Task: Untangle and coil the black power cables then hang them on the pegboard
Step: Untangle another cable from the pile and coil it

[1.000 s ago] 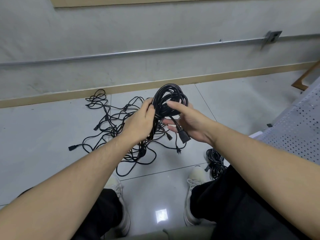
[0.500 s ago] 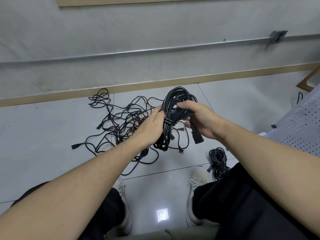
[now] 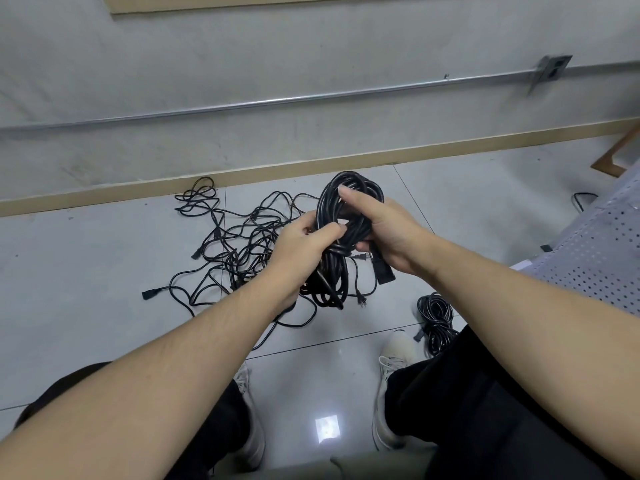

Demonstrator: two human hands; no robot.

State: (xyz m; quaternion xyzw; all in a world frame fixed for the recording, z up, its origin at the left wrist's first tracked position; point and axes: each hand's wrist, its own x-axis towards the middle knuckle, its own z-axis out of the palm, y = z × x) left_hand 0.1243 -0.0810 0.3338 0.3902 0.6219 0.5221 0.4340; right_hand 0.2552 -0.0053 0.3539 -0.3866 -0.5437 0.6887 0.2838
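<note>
I hold a coiled black power cable [image 3: 349,199] in front of me, above the floor. My left hand [image 3: 304,247] grips the coil at its waist, where a turn of cable wraps round it. My right hand [image 3: 384,230] grips the upper loops from the right, index finger stretched over the top. The coil's black connector [image 3: 383,271] hangs below my right palm. On the tiles behind lies a tangle of black cables [image 3: 239,247]. A second coiled cable [image 3: 434,318] rests on the floor by my right shoe. The perforated grey pegboard [image 3: 595,258] lies at the right edge.
I sit with both legs in black trousers and white shoes [image 3: 391,372] on grey tiles. A grey wall with a metal conduit [image 3: 277,102] and a tan skirting board stands ahead. A wooden frame [image 3: 616,157] leans at the far right.
My right hand has shifted higher on the coil, its index finger now over the top loops. My left hand has closed round the wrapped waist. The coil has stayed about where it was.
</note>
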